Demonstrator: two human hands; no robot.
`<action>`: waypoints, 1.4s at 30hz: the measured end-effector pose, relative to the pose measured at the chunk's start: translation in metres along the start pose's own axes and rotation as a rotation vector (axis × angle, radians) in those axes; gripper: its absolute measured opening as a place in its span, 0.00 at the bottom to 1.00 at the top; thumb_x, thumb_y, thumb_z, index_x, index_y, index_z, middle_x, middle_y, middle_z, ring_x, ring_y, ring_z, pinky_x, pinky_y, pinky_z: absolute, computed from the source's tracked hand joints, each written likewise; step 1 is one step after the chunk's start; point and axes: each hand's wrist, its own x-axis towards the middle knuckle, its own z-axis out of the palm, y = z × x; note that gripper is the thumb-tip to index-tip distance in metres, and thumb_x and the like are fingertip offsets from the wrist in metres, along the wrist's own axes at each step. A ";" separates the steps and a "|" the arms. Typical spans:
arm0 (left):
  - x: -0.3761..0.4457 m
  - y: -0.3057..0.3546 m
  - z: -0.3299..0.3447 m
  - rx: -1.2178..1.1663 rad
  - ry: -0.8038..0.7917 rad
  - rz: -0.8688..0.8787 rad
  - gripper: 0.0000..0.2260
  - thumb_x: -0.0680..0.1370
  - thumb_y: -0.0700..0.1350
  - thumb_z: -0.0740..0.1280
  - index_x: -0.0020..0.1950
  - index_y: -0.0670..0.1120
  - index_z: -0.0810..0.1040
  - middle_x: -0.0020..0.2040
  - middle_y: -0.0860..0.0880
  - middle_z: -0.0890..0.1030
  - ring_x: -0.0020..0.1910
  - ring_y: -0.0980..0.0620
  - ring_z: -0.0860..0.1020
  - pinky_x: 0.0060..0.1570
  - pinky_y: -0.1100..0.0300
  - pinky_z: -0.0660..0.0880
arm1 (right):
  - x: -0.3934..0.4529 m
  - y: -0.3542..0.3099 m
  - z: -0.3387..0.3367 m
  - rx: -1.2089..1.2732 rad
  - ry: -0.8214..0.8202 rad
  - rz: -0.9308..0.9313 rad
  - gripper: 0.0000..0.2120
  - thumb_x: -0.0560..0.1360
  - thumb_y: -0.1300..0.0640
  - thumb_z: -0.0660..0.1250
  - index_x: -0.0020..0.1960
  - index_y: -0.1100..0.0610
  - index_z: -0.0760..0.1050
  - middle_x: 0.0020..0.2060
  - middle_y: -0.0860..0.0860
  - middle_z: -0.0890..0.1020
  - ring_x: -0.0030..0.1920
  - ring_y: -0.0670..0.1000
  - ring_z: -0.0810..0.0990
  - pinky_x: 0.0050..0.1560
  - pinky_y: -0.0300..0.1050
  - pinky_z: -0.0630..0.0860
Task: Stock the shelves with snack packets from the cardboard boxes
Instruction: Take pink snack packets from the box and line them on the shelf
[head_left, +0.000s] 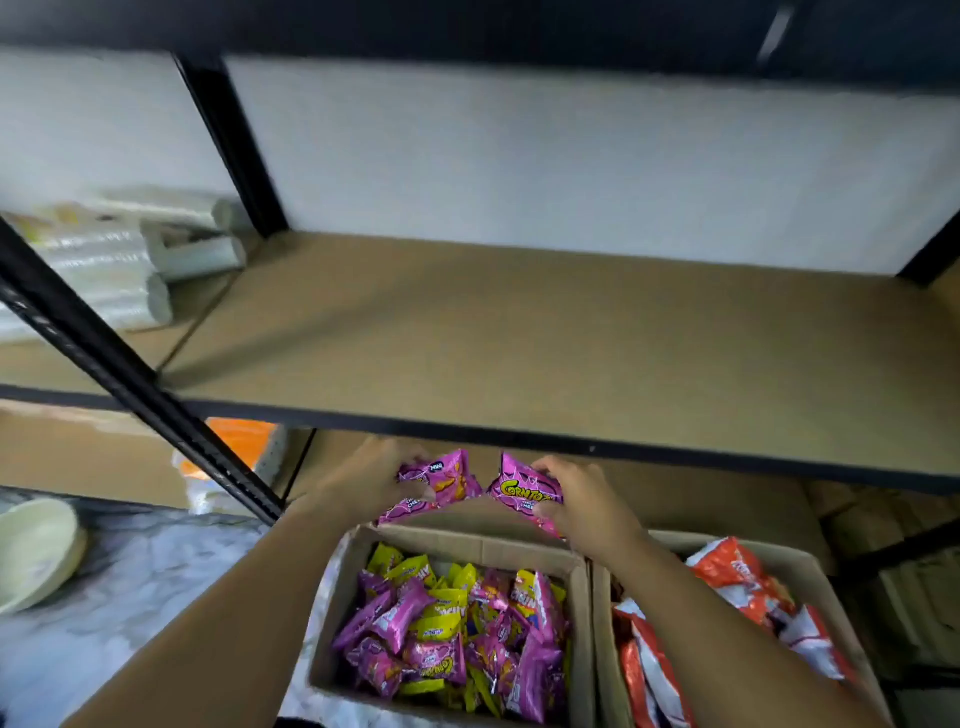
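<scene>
My left hand (371, 480) grips pink snack packets (441, 480) just below the front edge of the brown shelf board (519, 338). Beside it my right hand (582, 501) holds another pink packet (524, 488) with yellow lettering. Both hands are above the far rim of an open cardboard box (582, 597) filled with several pink and yellow packets (457, 634). To its right stands a second cardboard box (810, 566) with orange and white packets (743, 582). The shelf board bears no packets.
A black shelf post (130, 374) slants across the left. White plastic rolls (119, 265) lie on the neighbouring shelf at left. A pale bowl (36, 551) sits on the grey marbled floor (140, 597). An orange item (244, 441) rests on the lower shelf.
</scene>
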 end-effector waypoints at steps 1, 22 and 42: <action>-0.006 0.014 -0.025 0.007 0.004 0.005 0.20 0.71 0.55 0.76 0.59 0.47 0.81 0.50 0.52 0.84 0.48 0.52 0.79 0.44 0.61 0.70 | -0.005 -0.014 -0.025 0.015 0.005 -0.015 0.21 0.72 0.59 0.74 0.63 0.51 0.76 0.53 0.48 0.84 0.52 0.48 0.82 0.54 0.46 0.78; -0.115 0.166 -0.428 -0.023 0.204 0.163 0.17 0.68 0.52 0.79 0.56 0.53 0.85 0.47 0.63 0.84 0.47 0.64 0.82 0.49 0.68 0.76 | -0.030 -0.283 -0.357 -0.039 0.084 -0.487 0.24 0.74 0.50 0.73 0.69 0.43 0.74 0.47 0.41 0.77 0.48 0.41 0.76 0.50 0.40 0.74; -0.005 0.048 -0.548 0.010 0.541 0.112 0.18 0.72 0.50 0.77 0.61 0.60 0.82 0.56 0.64 0.81 0.55 0.66 0.77 0.50 0.80 0.66 | 0.160 -0.402 -0.377 -0.013 0.228 -0.484 0.27 0.73 0.57 0.75 0.71 0.51 0.72 0.65 0.48 0.78 0.66 0.46 0.75 0.65 0.37 0.68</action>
